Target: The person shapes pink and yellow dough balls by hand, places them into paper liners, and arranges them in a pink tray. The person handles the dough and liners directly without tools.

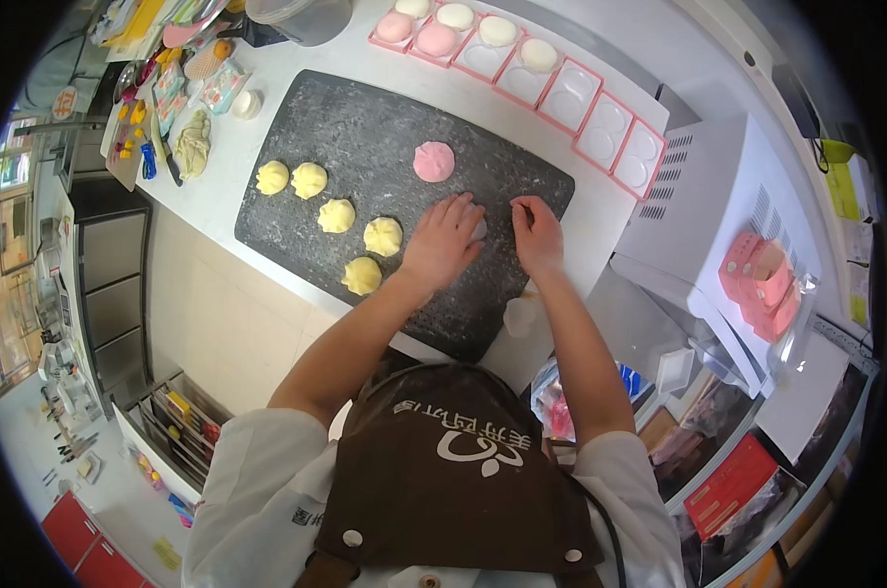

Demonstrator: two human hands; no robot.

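Note:
My left hand (443, 239) lies palm down over a pale round dough piece (477, 222) on a dark, flour-dusted board (370, 132). Its fingers hide most of that piece. To the right, my right hand (537, 234) hovers at or just over the board with its fingers curled in, and nothing shows inside it. A pink pleated dough piece (434, 162) sits beyond my left hand. Several yellow pleated dough pieces are spread to the left, among them one at the near edge (361, 275) and one nearest my left hand (382, 237).
Pink trays (572, 95) line the table's far side, some holding white and pink round sweets (437, 39). A grey tub (300, 18) stands at the back. Leftward are a white cup (246, 104), a crumpled bag (192, 145) and a knife (173, 165). A white appliance (697, 191) stands right.

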